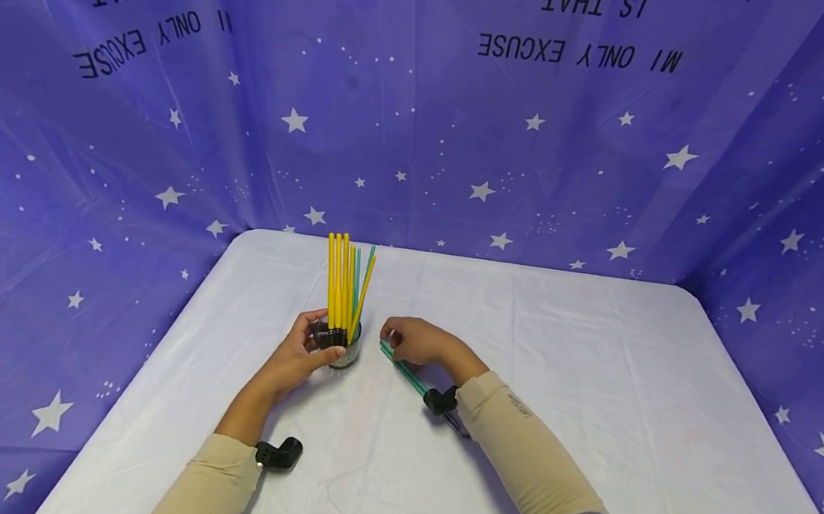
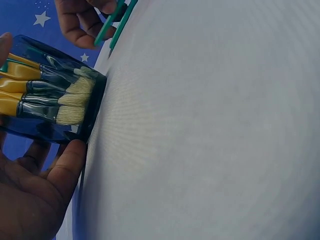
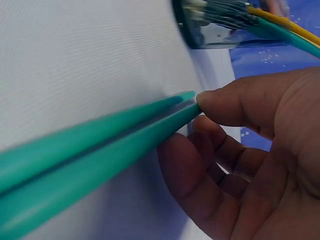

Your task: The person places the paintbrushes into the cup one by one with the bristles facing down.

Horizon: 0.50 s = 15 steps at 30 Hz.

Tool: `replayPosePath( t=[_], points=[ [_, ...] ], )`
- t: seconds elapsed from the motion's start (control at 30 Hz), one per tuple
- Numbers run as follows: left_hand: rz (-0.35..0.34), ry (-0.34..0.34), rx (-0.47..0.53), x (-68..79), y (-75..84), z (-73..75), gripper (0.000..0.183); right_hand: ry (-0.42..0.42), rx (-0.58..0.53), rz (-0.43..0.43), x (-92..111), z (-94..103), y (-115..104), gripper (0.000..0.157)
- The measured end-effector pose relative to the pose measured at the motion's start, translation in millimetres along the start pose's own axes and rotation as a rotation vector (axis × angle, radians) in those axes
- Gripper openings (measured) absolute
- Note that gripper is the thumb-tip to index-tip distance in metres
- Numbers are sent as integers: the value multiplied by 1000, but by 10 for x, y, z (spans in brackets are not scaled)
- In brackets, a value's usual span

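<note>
My left hand (image 1: 293, 362) grips a clear glass (image 1: 350, 358), its fingers and thumb around the side. Several yellow-handled paintbrushes (image 1: 339, 283) stand in it, pale bristles (image 2: 74, 106) down, along with green-handled ones (image 1: 357, 272). To the right of the glass, my right hand (image 1: 418, 341) is at the handle ends of two green paintbrushes (image 1: 409, 376) lying side by side. In the right wrist view, thumb and finger pinch the tip of the nearer green handle (image 3: 115, 155); the other handle (image 3: 100, 124) runs along it. The wrist camera partly hides their far ends.
A white cloth (image 1: 592, 410) covers the table. Purple star-printed curtains (image 1: 424, 141) hang behind it and along both sides. A black camera (image 1: 280, 453) sits on the left wrist, another (image 1: 439, 401) on the right wrist.
</note>
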<state>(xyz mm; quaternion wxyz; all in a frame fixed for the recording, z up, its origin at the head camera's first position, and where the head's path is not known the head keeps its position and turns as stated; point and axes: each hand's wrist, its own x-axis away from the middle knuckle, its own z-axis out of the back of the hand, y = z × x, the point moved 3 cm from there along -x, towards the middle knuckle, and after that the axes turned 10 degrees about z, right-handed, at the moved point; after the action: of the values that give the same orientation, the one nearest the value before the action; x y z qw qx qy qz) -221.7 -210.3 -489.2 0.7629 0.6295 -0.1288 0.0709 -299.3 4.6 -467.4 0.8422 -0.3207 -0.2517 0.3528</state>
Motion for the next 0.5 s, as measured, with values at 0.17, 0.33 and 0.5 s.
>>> replayPosePath(
  t=[0.17, 0.33, 0.5],
  points=[
    [-3, 4, 8, 14, 9, -3, 82, 29, -52, 35, 49, 77, -34, 34],
    [-1, 1, 7, 14, 11, -4, 82, 67, -97, 67, 89, 199, -107, 37],
    [17, -3, 13, -11, 8, 0, 81, 133, -159, 108, 115, 334, -189, 34]
  ],
)
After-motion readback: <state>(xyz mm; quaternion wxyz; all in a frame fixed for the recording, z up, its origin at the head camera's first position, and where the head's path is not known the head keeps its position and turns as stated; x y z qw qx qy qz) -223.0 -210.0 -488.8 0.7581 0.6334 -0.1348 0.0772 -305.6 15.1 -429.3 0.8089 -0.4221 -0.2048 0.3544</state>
